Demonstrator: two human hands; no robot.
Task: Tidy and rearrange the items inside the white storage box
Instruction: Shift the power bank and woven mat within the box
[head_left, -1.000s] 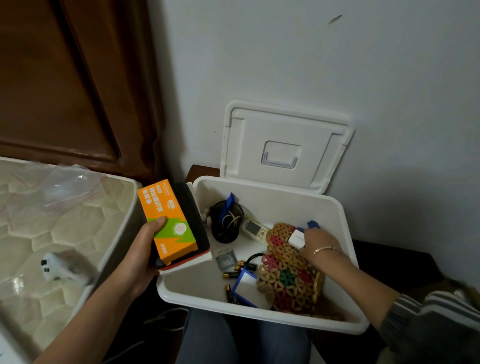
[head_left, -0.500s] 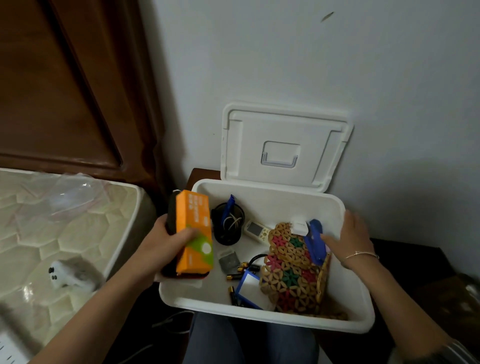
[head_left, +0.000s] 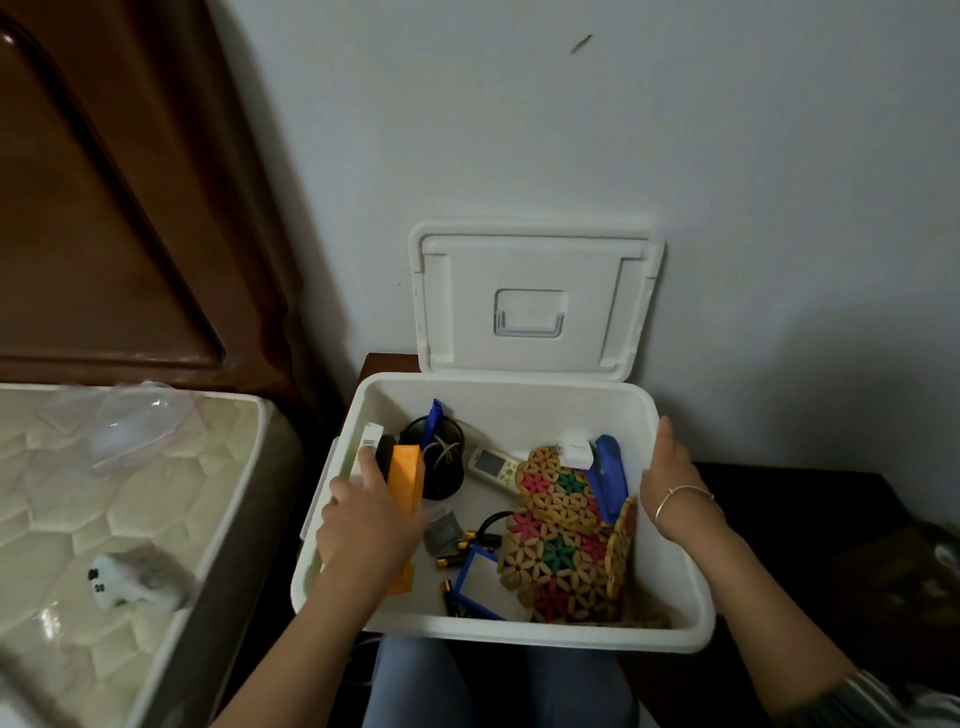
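Hands: left (head_left: 363, 525) grips orange box (head_left: 405, 473); right (head_left: 670, 483) on storage-box rim (head_left: 519, 631), fingers hidden, grip unclear

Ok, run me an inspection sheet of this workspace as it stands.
Surface: white storage box open, its lid leaning on the wall.
Job's things: orange box on edge by the left wall; flower-pattern mats at right, with a white plug and a blue item on them; remote control, black cup, batteries and blue-framed card on the box floor.
Clutter: small toy and plastic bag on the mattress.
Grips: left hand holds the orange box; right hand rests open on the box's right rim.
Cables: black cord loop beside the batteries; pale cords in the cup.
Surroundings: wooden headboard, pale wall.
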